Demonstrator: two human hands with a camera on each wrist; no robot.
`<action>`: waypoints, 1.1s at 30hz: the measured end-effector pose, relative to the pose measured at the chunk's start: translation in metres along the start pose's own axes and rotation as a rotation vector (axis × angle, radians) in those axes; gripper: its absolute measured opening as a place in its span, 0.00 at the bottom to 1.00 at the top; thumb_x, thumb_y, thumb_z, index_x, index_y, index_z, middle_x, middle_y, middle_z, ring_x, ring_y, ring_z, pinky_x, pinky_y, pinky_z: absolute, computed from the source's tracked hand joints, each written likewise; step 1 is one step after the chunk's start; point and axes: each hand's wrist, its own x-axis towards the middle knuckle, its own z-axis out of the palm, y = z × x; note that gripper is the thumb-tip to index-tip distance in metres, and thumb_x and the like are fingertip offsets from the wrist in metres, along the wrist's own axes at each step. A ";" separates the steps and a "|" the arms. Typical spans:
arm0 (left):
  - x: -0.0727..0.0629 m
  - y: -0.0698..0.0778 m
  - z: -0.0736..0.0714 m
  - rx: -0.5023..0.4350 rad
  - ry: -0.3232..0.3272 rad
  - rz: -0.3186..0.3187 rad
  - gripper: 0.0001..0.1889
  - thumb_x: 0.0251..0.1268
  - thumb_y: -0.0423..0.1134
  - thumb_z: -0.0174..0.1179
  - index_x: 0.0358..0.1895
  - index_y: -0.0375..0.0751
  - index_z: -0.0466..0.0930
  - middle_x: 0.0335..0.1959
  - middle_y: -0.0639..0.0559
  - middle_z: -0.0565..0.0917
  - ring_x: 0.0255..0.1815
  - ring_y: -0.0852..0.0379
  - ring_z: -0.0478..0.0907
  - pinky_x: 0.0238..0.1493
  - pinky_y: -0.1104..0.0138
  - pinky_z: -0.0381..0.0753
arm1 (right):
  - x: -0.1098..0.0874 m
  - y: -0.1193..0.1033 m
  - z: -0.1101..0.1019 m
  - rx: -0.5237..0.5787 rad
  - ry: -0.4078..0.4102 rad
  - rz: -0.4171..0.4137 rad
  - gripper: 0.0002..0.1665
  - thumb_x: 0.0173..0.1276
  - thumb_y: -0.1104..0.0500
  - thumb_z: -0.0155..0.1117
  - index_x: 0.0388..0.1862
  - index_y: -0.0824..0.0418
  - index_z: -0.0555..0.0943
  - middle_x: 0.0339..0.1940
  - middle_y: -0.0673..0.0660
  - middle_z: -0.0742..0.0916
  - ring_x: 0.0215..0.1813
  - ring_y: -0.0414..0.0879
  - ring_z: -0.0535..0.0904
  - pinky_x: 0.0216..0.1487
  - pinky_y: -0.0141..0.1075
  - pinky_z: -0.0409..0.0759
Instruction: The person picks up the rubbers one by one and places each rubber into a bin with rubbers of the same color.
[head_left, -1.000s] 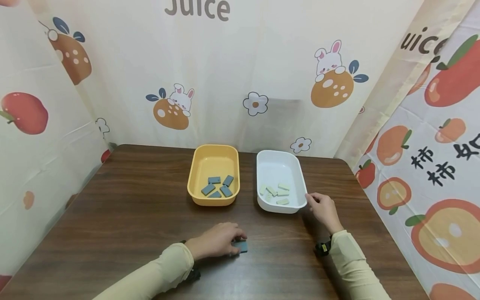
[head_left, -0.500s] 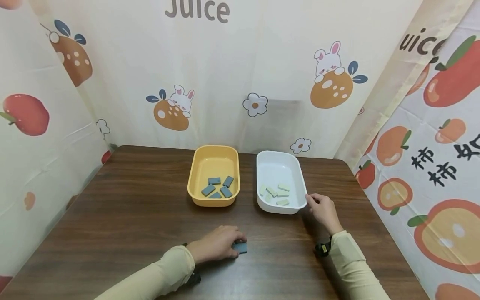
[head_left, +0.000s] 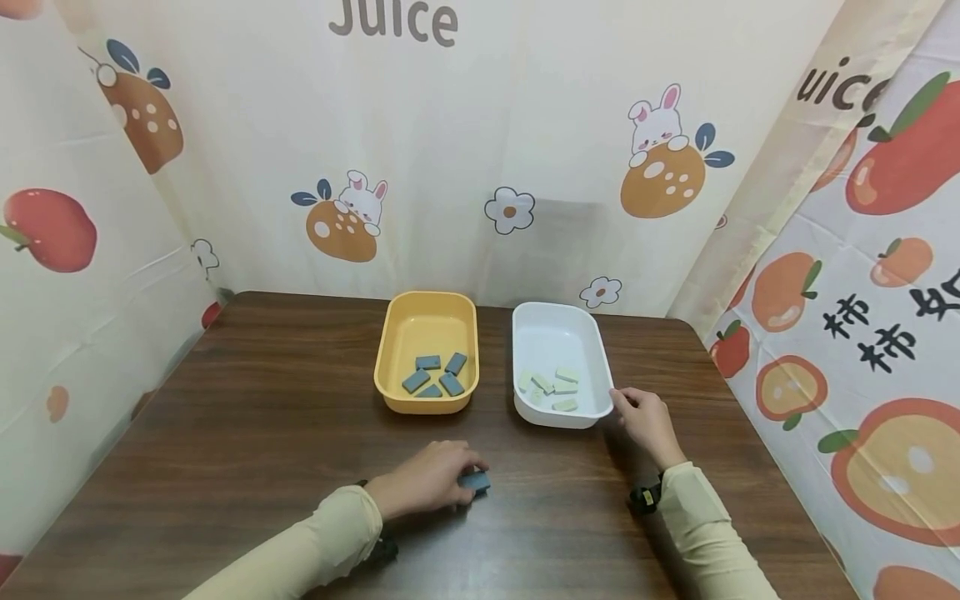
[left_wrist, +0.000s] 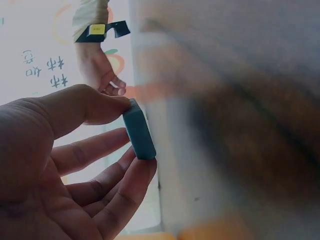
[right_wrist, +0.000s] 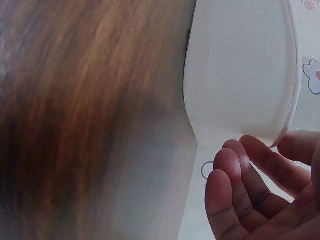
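My left hand (head_left: 427, 477) pinches a small blue-grey rectangular block (head_left: 476, 482) by its edges. In the left wrist view the block (left_wrist: 139, 131) sits between the thumb and the fingertips, held close over the table. At the right, my right hand (head_left: 649, 423) pinches the near right corner of a white tray (head_left: 558, 312). The right wrist view has the thumb on the tray's rim (right_wrist: 295, 95) and the index finger against its outer wall. Several pale yellow-green blocks (head_left: 566, 387) lie inside the white tray.
Left of the white tray stands a yellow tray (head_left: 431, 312) with several blue-grey blocks (head_left: 416, 381) at its near end. Both trays are near the back of the brown wooden table (head_left: 285, 417). A printed curtain (head_left: 450, 150) hangs behind the table and along its sides.
My left hand has taken the blue-grey block up from the table and shifted slightly left and away from me. The right hand stays at the white tray's corner.
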 end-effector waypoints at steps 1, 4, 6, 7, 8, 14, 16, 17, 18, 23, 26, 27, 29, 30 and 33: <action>0.000 0.000 -0.001 0.003 0.012 -0.001 0.19 0.55 0.39 0.67 0.53 0.47 0.84 0.37 0.58 0.79 0.32 0.67 0.70 0.35 0.73 0.72 | 0.000 0.000 0.000 0.001 -0.001 0.003 0.24 0.77 0.50 0.50 0.49 0.69 0.82 0.29 0.59 0.83 0.29 0.44 0.75 0.30 0.34 0.72; 0.000 -0.002 -0.005 0.012 0.051 -0.001 0.19 0.54 0.40 0.67 0.52 0.48 0.84 0.36 0.58 0.79 0.30 0.66 0.69 0.33 0.73 0.70 | -0.001 0.000 0.000 0.002 -0.003 0.007 0.25 0.77 0.50 0.49 0.50 0.69 0.82 0.30 0.61 0.84 0.30 0.44 0.76 0.31 0.35 0.73; 0.000 -0.003 -0.008 0.011 0.073 -0.005 0.19 0.54 0.40 0.67 0.52 0.48 0.84 0.35 0.58 0.79 0.30 0.66 0.69 0.33 0.74 0.69 | -0.001 0.000 0.000 0.004 0.000 0.011 0.25 0.77 0.50 0.50 0.50 0.69 0.82 0.31 0.61 0.84 0.30 0.45 0.76 0.31 0.35 0.72; 0.000 -0.003 -0.010 0.012 0.082 -0.007 0.19 0.54 0.40 0.67 0.51 0.48 0.84 0.35 0.58 0.79 0.30 0.66 0.69 0.32 0.74 0.69 | -0.001 0.000 0.000 0.003 -0.002 0.014 0.25 0.77 0.49 0.50 0.50 0.69 0.82 0.31 0.62 0.84 0.31 0.45 0.76 0.31 0.35 0.72; 0.000 -0.003 -0.012 0.010 0.090 -0.008 0.18 0.54 0.40 0.67 0.51 0.48 0.84 0.35 0.58 0.79 0.30 0.66 0.69 0.32 0.74 0.69 | -0.001 0.000 0.000 0.003 -0.002 0.014 0.25 0.77 0.50 0.50 0.50 0.69 0.82 0.31 0.62 0.84 0.30 0.45 0.76 0.31 0.34 0.72; 0.001 -0.003 -0.025 -0.026 0.126 -0.026 0.16 0.57 0.40 0.66 0.50 0.46 0.84 0.35 0.59 0.78 0.31 0.65 0.70 0.33 0.73 0.71 | 0.001 0.001 0.001 -0.003 -0.006 0.020 0.24 0.77 0.50 0.49 0.50 0.69 0.82 0.31 0.61 0.84 0.30 0.44 0.75 0.31 0.34 0.72; 0.001 -0.004 -0.028 -0.041 0.130 -0.037 0.16 0.58 0.40 0.66 0.51 0.45 0.84 0.36 0.58 0.79 0.33 0.64 0.71 0.35 0.72 0.73 | 0.001 0.001 0.001 -0.004 -0.005 0.022 0.24 0.77 0.50 0.50 0.50 0.68 0.82 0.31 0.60 0.84 0.30 0.44 0.75 0.31 0.34 0.72; 0.002 -0.004 -0.030 -0.046 0.133 -0.040 0.16 0.58 0.40 0.66 0.51 0.45 0.84 0.37 0.58 0.80 0.34 0.64 0.72 0.37 0.71 0.74 | 0.001 0.001 0.001 -0.005 -0.005 0.019 0.24 0.77 0.50 0.49 0.49 0.68 0.82 0.30 0.60 0.84 0.30 0.44 0.76 0.31 0.34 0.72; 0.002 -0.004 -0.032 -0.049 0.137 -0.040 0.16 0.58 0.40 0.66 0.51 0.44 0.83 0.38 0.58 0.80 0.34 0.64 0.73 0.38 0.70 0.76 | 0.001 0.002 0.001 -0.005 -0.005 0.017 0.24 0.76 0.50 0.49 0.49 0.69 0.82 0.30 0.59 0.84 0.30 0.44 0.76 0.30 0.34 0.72; 0.002 -0.006 -0.039 -0.075 0.182 -0.022 0.16 0.58 0.39 0.66 0.51 0.43 0.83 0.40 0.57 0.83 0.37 0.62 0.78 0.42 0.67 0.80 | 0.000 0.001 0.001 -0.009 -0.005 0.006 0.24 0.77 0.50 0.50 0.48 0.68 0.83 0.30 0.60 0.84 0.30 0.44 0.75 0.31 0.34 0.72; 0.003 -0.007 -0.044 -0.073 0.226 -0.017 0.16 0.57 0.38 0.66 0.50 0.43 0.83 0.39 0.56 0.84 0.37 0.61 0.78 0.41 0.67 0.80 | 0.000 -0.001 0.000 -0.008 -0.007 0.008 0.23 0.77 0.50 0.50 0.47 0.68 0.82 0.31 0.62 0.84 0.30 0.45 0.75 0.31 0.34 0.72; 0.003 -0.007 -0.046 -0.067 0.242 -0.015 0.16 0.56 0.37 0.66 0.50 0.43 0.83 0.38 0.56 0.84 0.37 0.61 0.77 0.40 0.67 0.79 | 0.000 -0.001 0.000 -0.008 -0.010 0.011 0.23 0.77 0.50 0.50 0.48 0.68 0.82 0.32 0.62 0.84 0.31 0.45 0.75 0.31 0.34 0.72; 0.003 -0.007 -0.050 -0.060 0.269 -0.025 0.17 0.56 0.37 0.66 0.50 0.43 0.84 0.37 0.56 0.83 0.36 0.61 0.76 0.39 0.68 0.78 | 0.000 0.000 0.000 -0.008 -0.012 0.016 0.23 0.77 0.50 0.50 0.48 0.68 0.82 0.32 0.63 0.84 0.31 0.45 0.75 0.32 0.34 0.72; 0.003 -0.007 -0.052 -0.057 0.281 -0.032 0.17 0.56 0.38 0.66 0.50 0.43 0.84 0.36 0.56 0.83 0.36 0.61 0.76 0.38 0.68 0.77 | 0.000 0.000 0.000 -0.007 -0.011 0.021 0.23 0.77 0.50 0.50 0.48 0.68 0.82 0.33 0.63 0.84 0.31 0.46 0.75 0.32 0.34 0.72; 0.003 -0.009 -0.057 -0.051 0.310 -0.051 0.17 0.56 0.38 0.66 0.50 0.43 0.84 0.36 0.56 0.84 0.36 0.60 0.77 0.38 0.67 0.77 | 0.000 0.000 0.001 -0.008 -0.010 0.014 0.23 0.76 0.50 0.50 0.48 0.68 0.83 0.33 0.63 0.84 0.31 0.46 0.76 0.32 0.34 0.72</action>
